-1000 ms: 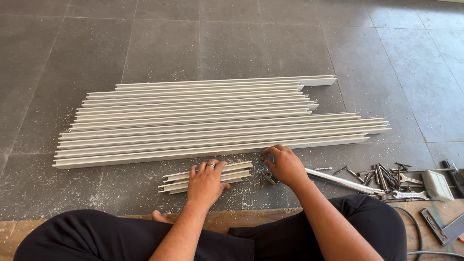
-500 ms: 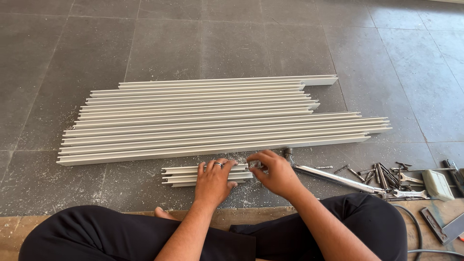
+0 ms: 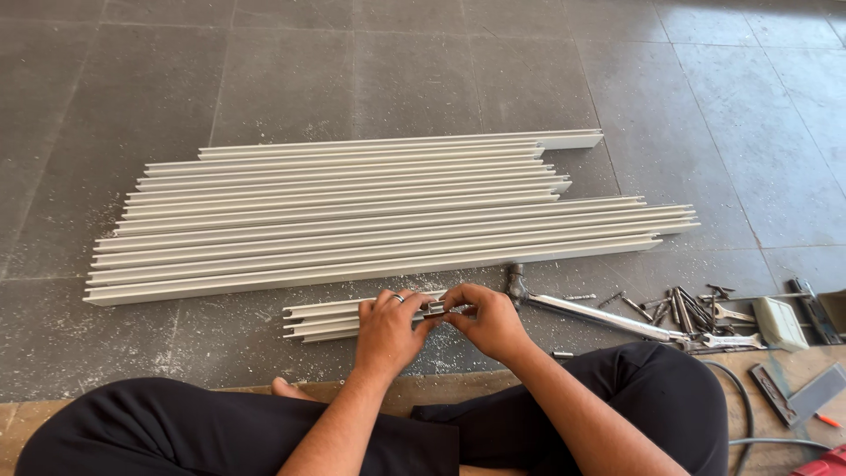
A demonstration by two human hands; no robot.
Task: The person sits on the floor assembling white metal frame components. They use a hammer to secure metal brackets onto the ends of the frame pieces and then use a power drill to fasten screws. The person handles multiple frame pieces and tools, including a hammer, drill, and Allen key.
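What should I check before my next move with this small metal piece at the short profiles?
1. Small metal piece pinched between both hands: ok.
2. Left hand steadying the short profiles: ok.
3. Right hand fingers on the piece: ok.
4. Piece seated in the profile end: cannot tell.
5. Hammer lying close on the right: ok.
6. Long profiles stacked apart from the hands: ok.
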